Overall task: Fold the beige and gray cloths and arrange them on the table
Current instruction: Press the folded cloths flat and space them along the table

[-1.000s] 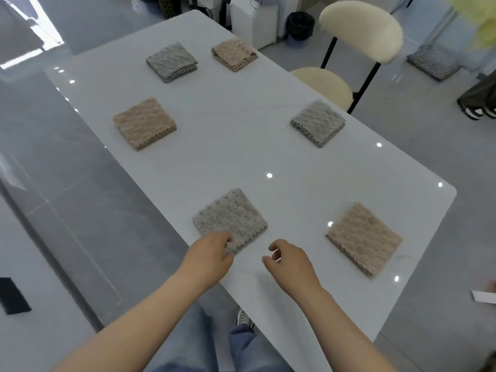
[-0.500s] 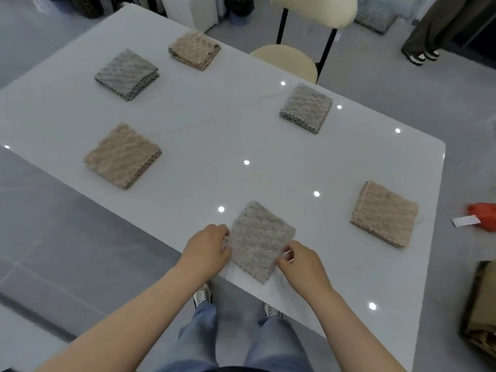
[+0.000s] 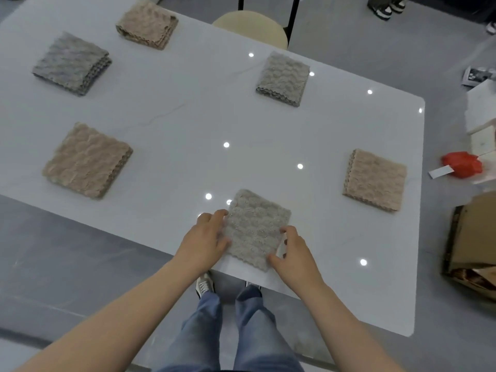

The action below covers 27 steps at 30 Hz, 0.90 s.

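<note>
In the head view, your left hand gripped the left edge of the near gray cloth, fingers curled over it. Your right hand pinched its right edge between thumb and forefinger. That cloth lay folded flat at the near edge of the table.

The other folded cloths sat well apart:
- left beige cloth
- right beige cloth
- far-right gray cloth
- far-left gray cloth
- far beige cloth

A box stood on the floor at right; you could not tell what was in it.

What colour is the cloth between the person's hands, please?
The cloth is gray; head view shows it.
</note>
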Tool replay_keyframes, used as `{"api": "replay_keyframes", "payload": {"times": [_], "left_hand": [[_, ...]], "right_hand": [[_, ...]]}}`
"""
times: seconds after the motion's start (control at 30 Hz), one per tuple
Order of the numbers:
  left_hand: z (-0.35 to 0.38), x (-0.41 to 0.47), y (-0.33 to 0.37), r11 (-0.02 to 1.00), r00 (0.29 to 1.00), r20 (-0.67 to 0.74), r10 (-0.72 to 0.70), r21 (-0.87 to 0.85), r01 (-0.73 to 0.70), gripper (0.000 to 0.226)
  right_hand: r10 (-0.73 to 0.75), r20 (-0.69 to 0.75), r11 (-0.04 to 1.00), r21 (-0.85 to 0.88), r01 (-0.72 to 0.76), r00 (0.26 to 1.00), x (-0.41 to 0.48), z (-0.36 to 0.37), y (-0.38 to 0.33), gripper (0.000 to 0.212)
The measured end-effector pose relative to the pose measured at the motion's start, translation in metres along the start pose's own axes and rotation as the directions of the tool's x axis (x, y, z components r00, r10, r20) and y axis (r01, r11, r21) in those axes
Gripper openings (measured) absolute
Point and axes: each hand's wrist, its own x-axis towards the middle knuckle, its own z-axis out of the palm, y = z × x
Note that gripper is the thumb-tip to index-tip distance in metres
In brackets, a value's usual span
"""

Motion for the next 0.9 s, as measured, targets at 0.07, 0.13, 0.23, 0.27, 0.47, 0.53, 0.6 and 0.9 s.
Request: {"api": "replay_keyframes", "payload": {"times": [0.07, 0.13, 0.23, 0.27, 0.47, 0.53, 0.6, 0.9], "left_hand": [[0.002, 0.003, -0.001, 0.999, 0.998, 0.048, 0.046, -0.004, -0.045, 0.059], [0.002, 0.006, -0.004, 0.996, 0.994, 0.078, 0.077, 0.046, -0.081, 0.062], [0.002, 0.009, -0.008, 0.99, 0.991, 0.12, 0.052, 0.123, -0.067, 0.062], [0.003, 0.009, -0.008, 0.991, 0.991, 0.125, 0.038, 0.124, -0.054, 0.062], [0.012, 0.006, -0.008, 0.996, 0.992, 0.13, 0.003, 0.092, -0.015, 0.065], [0.014, 0.005, -0.01, 0.997, 0.992, 0.129, -0.016, 0.081, 0.005, 0.067], [0.014, 0.004, -0.011, 0.998, 0.992, 0.123, -0.023, 0.064, 0.015, 0.068], [0.001, 0.015, -0.021, 0.996, 0.998, 0.058, -0.016, 0.085, 0.011, 0.064]], "right_hand": [[-0.022, 0.035, 1.0, 0.011, 0.021, 0.999, 0.0, 0.002, 0.001, 0.077], [-0.035, 0.07, 0.999, -0.031, 0.037, 0.997, 0.002, 0.004, 0.001, 0.085], [-0.057, 0.094, 0.994, -0.083, 0.065, 0.994, 0.004, 0.006, 0.001, 0.089], [-0.067, 0.094, 0.992, -0.098, 0.077, 0.993, 0.005, 0.007, 0.001, 0.089], [-0.091, 0.082, 0.986, -0.129, 0.101, 0.992, 0.012, 0.009, -0.002, 0.091], [-0.093, 0.083, 0.986, -0.132, 0.103, 0.992, 0.015, 0.008, -0.003, 0.091], [-0.097, 0.087, 0.987, -0.121, 0.107, 0.992, 0.017, 0.008, -0.005, 0.09], [-0.104, 0.092, 0.987, -0.115, 0.114, 0.99, 0.029, 0.013, -0.018, 0.092]]}}
